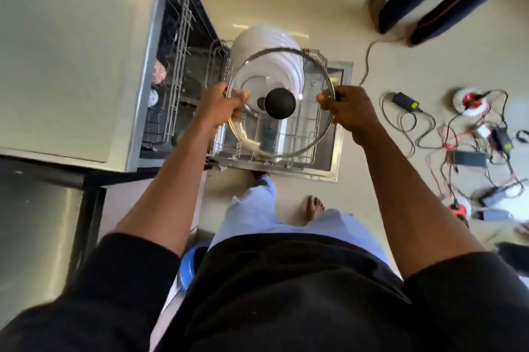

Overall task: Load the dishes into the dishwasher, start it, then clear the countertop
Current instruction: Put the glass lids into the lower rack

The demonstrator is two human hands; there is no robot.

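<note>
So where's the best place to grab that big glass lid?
By its metal rim, one hand from each side, like the left hand and right hand here. The glass lid is wide and flat. Its black knob faces up, so one hand could lift it from above.

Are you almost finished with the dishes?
Partway. White plates already stand in the pulled-out lower rack. The left hand and right hand hold the glass lid above it. Still to do: place the lid, shut the open dishwasher, start it, clear the countertop.
</note>
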